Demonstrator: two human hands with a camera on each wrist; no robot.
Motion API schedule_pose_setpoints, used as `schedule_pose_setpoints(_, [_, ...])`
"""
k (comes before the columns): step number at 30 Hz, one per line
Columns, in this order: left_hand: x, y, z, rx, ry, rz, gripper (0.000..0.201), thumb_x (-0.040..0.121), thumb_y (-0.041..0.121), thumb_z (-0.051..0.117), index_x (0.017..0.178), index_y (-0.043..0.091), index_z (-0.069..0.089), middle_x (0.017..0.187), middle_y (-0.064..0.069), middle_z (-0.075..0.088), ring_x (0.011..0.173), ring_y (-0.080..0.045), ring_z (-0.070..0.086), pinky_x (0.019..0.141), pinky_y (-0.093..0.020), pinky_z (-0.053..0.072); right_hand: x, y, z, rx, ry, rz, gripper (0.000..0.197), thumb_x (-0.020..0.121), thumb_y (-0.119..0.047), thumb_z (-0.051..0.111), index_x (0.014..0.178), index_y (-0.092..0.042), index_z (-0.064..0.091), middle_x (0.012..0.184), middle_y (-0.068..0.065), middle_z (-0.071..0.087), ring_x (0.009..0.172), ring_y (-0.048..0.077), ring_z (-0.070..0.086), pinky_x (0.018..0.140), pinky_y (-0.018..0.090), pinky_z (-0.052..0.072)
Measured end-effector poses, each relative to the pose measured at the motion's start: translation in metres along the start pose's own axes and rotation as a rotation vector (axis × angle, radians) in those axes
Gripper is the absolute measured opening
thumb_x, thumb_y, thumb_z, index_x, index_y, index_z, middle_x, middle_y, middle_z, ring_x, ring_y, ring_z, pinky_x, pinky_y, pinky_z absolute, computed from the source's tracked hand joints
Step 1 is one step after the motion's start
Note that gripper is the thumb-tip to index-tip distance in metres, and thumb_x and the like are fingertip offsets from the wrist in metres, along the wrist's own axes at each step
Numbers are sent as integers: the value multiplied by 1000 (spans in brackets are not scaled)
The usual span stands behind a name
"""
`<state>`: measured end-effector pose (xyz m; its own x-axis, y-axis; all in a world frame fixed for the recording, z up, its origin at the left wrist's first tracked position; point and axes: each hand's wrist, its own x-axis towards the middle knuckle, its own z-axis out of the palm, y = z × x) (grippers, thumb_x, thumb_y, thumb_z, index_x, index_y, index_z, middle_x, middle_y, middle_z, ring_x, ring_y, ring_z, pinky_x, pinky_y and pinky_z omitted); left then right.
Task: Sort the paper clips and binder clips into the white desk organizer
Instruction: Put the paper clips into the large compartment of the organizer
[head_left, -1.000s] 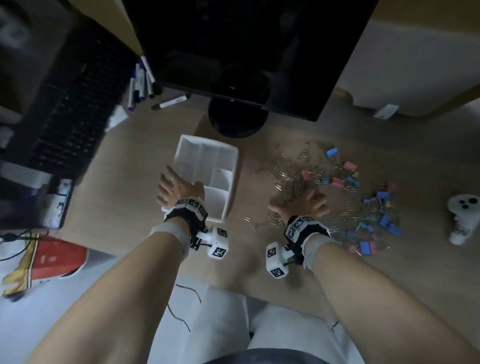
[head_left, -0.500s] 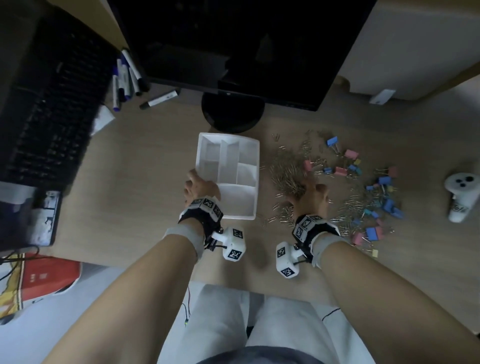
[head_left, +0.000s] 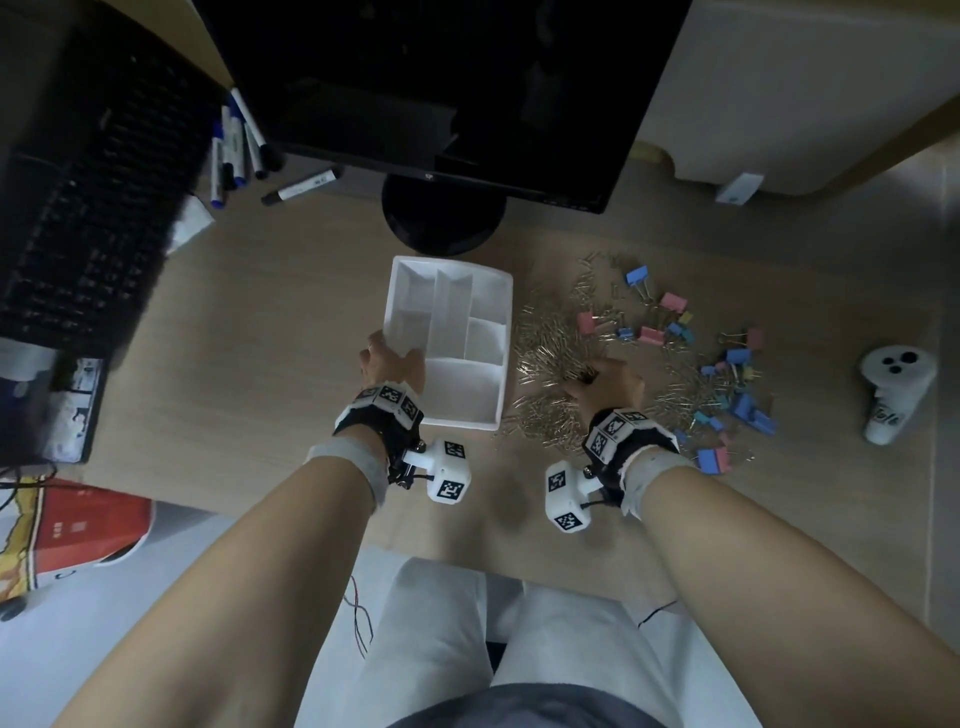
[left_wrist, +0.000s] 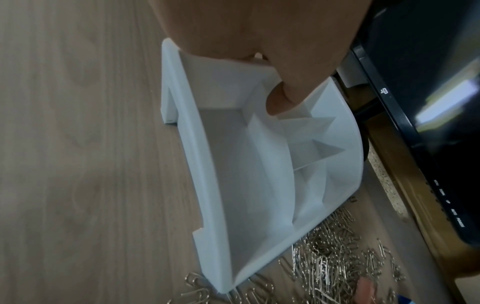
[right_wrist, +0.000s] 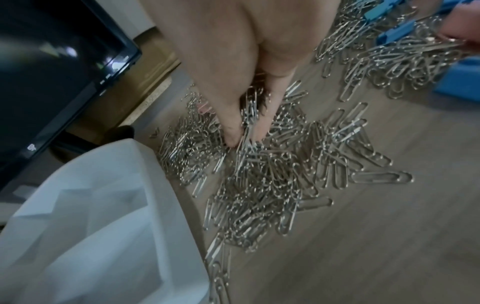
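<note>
Paper clips (right_wrist: 262, 168) beside organizer (head_left: 496, 340): right hand (head_left: 605, 382) pinching a bunch; left hand (head_left: 389, 361) gripping organizer's edge. Next: lift, drop into a compartment.

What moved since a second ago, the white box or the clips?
The white organizer, held at its edge by the left hand, turned straighter and slid right, up against the paper clips. The right hand closed its fingers into them, pinching some. The binder clips stayed scattered.

white organizer (head_left: 497, 291), silver paper clips (right_wrist: 262, 185), wood-grain desk (head_left: 260, 322)
</note>
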<state>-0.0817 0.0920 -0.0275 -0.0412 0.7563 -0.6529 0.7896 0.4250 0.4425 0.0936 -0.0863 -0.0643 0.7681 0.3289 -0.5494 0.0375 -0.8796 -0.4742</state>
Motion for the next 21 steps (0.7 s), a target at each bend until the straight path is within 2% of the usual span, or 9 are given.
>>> schedule_pose_setpoints(3, [-1,-1,-5,-43,-21,-5,58,85,9,56,140,12,38,134,-12,41,116,-34,50,99,-43,44,-4,-1,-3,80,-21,34,39,72,-24,85,109,-16,75,99,4,76,88,18,70,85,26,56])
schedule_pose_setpoints(6, [0,-6,-11,-100,-42,-11,59,80,9,58,137,13,42,131,-13,52,104,-32,57,95,-43,49,-9,-8,-1,194,-103,12,40,66,-22,88,103,-12,74,87,8,76,75,20,74,76,38,62])
schedule_pose_setpoints(9, [-5,-6,-23,-91,-84,21,51,85,10,56,135,9,48,120,-12,60,90,-27,55,80,-32,46,-19,-26,0,223,-206,-44,36,73,-16,86,105,-7,73,88,9,76,69,15,74,66,32,63])
schedule_pose_setpoints(11, [-4,-7,-32,-2,-137,66,44,89,15,55,132,8,54,121,-14,62,89,-25,52,77,-29,40,-28,-43,1,272,-289,-66,42,76,-8,83,115,-3,68,96,12,74,71,15,73,64,25,61])
schedule_pose_setpoints(13, [-4,-9,-40,75,-177,117,41,93,24,54,130,8,57,123,-14,63,91,-25,53,77,-28,38,-40,-63,7,320,-372,-96,43,77,0,81,117,-4,66,96,12,72,75,16,71,67,24,61])
schedule_pose_setpoints(14, [-3,-11,-44,107,-193,141,41,94,28,54,130,8,57,123,-13,63,94,-27,56,78,-28,38,-45,-73,14,313,-407,-113,38,76,1,82,111,-3,69,96,13,73,76,16,72,67,23,61])
schedule_pose_setpoints(18, [6,-24,-54,187,-211,203,42,93,33,58,127,9,59,125,-10,64,103,-26,60,85,-28,43,-55,-98,56,190,-417,-125,33,69,-8,88,99,-6,76,88,4,74,73,11,72,62,19,59])
schedule_pose_setpoints(19, [10,-26,-55,179,-206,204,42,92,32,60,127,10,59,124,-10,64,105,-26,61,89,-29,45,-57,-103,66,163,-419,-135,32,68,-10,88,98,-8,76,86,2,75,75,12,72,66,20,59])
schedule_pose_setpoints(21, [15,-27,-57,153,-205,202,40,89,28,63,126,11,61,120,-8,67,105,-25,62,91,-30,48,-62,-108,79,179,-449,-119,38,69,-6,87,105,-10,74,95,1,75,85,15,72,77,22,59])
